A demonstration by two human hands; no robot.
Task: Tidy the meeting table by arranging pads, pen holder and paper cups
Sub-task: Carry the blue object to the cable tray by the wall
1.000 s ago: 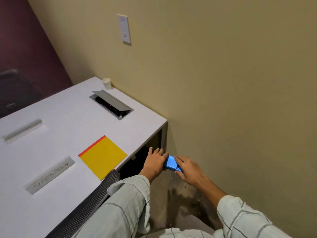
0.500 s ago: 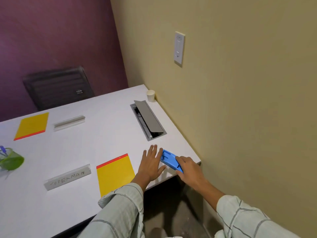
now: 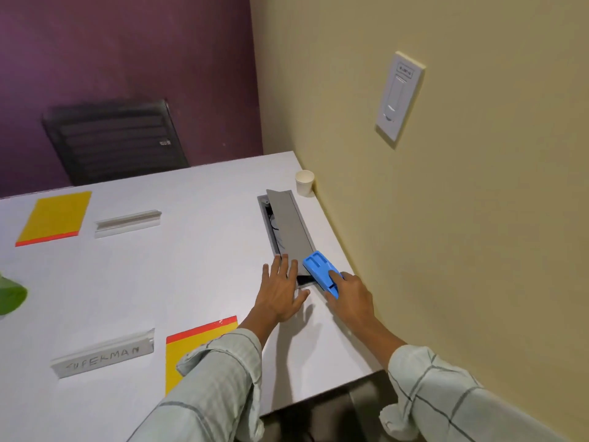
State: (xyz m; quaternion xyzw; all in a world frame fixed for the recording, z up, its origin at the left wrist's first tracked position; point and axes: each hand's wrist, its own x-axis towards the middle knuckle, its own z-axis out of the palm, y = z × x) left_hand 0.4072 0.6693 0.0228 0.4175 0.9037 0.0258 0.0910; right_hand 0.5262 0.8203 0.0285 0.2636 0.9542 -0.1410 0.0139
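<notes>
Pads: two yellow, near pad (image 3: 204, 333) partly under the left sleeve, far pad (image 3: 54, 218) across the bench (image 3: 191, 266).
Cups: one paper cup (image 3: 304, 182) at the wall corner.
Hands: left hand (image 3: 280, 290) flat, fingers straight; right hand (image 3: 349, 295) gripped one blue holder (image 3: 320, 271) over the cable hatch (image 3: 287, 224).
Nameplates: two.

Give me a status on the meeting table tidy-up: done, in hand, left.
Done, by the look of it: two yellow pads lie flat, each beside a nameplate. In hand: the right hand holds a blue holder over the open cable hatch; the left hand rests flat on the table. Left: one paper cup sits alone in the far corner by the wall.
</notes>
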